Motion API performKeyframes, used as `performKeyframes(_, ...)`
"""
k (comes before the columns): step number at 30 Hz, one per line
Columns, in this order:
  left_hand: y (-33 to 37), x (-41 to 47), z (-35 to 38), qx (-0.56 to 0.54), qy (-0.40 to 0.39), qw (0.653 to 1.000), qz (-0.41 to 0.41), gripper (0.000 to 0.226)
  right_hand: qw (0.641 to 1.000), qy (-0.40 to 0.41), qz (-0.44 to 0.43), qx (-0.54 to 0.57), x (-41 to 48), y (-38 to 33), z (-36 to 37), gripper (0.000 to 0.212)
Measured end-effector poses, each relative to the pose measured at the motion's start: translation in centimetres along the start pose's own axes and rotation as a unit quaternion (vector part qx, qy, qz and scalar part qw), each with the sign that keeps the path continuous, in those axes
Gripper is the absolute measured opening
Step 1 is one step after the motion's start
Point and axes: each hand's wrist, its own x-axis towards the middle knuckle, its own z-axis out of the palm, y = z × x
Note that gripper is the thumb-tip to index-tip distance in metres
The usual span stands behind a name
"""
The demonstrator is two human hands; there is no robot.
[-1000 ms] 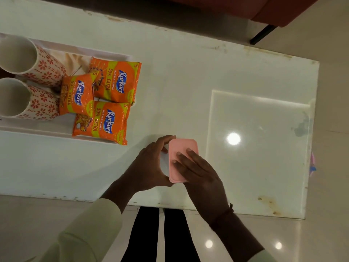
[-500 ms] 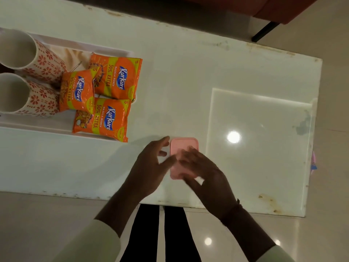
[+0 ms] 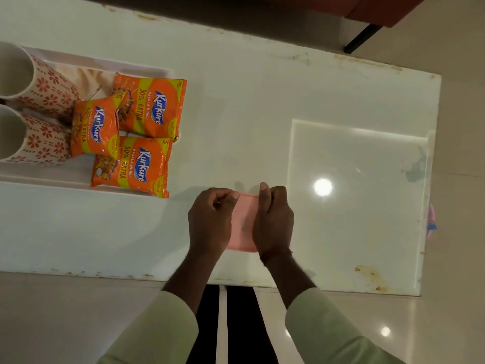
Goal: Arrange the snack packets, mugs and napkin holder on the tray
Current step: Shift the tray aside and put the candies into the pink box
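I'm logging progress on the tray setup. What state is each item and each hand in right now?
Upper mug: on the tray, on its side, looks empty.
Lower mug: on the tray, on its side, looks empty.
Three snack packets: sealed, overlapping at the tray's right end.
Tray: on the table.
Pink napkin holder: on the table, off the tray, gripped on both sides.
Left hand: closed on the holder.
Right hand: closed on the holder.

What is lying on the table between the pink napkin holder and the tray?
Nothing: in the head view, only bare table separates the napkin holder from the tray.
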Motion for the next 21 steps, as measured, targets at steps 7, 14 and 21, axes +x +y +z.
performKeyframes(7,0.3,-0.6,-0.1,-0.005,0.014,1.000,-0.005,0.015,1.000,0.004,0.012,0.003,0.1,-0.3,0.2,0.039)
performKeyframes(14,-1.7,-2.9,-2.2,-0.044,-0.023,0.997,-0.056,0.024,0.989,-0.056,0.076,0.112,-2.5,1.5,-2.3,0.039)
performKeyframes(21,-4.5,-6.5,-2.8,-0.057,-0.053,0.991,-0.104,0.009,0.973,-0.105,0.138,0.150,-6.5,4.3,-4.2,0.016)
